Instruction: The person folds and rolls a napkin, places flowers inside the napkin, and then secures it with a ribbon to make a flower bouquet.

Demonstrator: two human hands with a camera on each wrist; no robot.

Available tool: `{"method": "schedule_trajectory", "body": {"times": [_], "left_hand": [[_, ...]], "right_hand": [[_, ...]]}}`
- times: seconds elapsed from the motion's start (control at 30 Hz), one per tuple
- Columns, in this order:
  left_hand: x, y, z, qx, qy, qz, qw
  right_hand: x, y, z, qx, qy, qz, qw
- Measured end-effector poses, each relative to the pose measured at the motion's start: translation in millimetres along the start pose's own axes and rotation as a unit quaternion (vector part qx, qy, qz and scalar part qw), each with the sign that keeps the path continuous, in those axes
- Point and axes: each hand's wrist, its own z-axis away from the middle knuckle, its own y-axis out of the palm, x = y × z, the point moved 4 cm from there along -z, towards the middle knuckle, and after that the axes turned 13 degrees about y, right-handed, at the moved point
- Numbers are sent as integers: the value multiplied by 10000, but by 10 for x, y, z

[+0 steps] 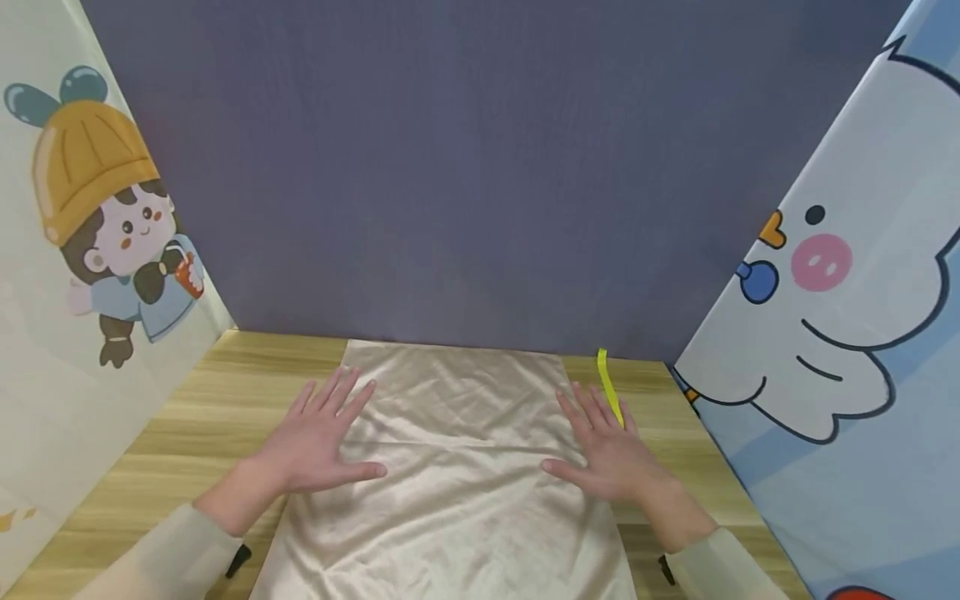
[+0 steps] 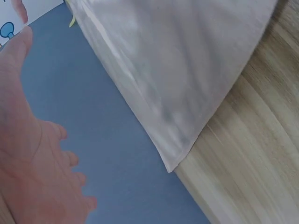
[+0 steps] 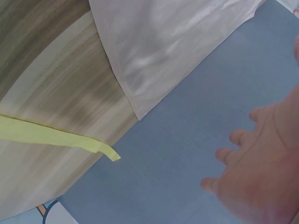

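A shiny beige satin cloth [image 1: 457, 500] with creases lies spread over the wooden table, from its far edge toward me. Above the cloth's left side is my left hand [image 1: 318, 446], palm down with fingers spread. My right hand [image 1: 611, 454] holds the same spread pose above the cloth's right edge, and neither hand grips anything. A yellow ribbon-like strip [image 1: 609, 387] lies right of the cloth, partly hidden behind the right fingers. Both wrist views show a far cloth corner [image 2: 170, 154] lying flat, with the palm beside it in view.
The wooden table [image 1: 187, 417] meets a blue-grey panel [image 1: 465, 167] at the back. Printed cartoon panels stand at the left [image 1: 45, 400] and right [image 1: 862, 317]. Small black pieces [image 1: 238, 560] show beneath both sleeves.
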Motion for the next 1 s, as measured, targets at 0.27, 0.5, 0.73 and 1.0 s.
{"method": "schedule_trajectory", "body": {"times": [0.27,0.5,0.73,1.0], "left_hand": [[5,11,11,37,20,-1,10000],[-212,86,-24,30,359,467,9983],[-742,137,-258,16,778,1484,9859],[-1342,436,-422,817,1452,1901,9675]], "right_hand": [[-73,-34,30,10,-86,-48,10000],[-217,-46,105,198,-277,-594,9977],[-456,-78,228,679,-504,-1434,9861],[-694,100,315,1873,-370,-2031,9604]]}}
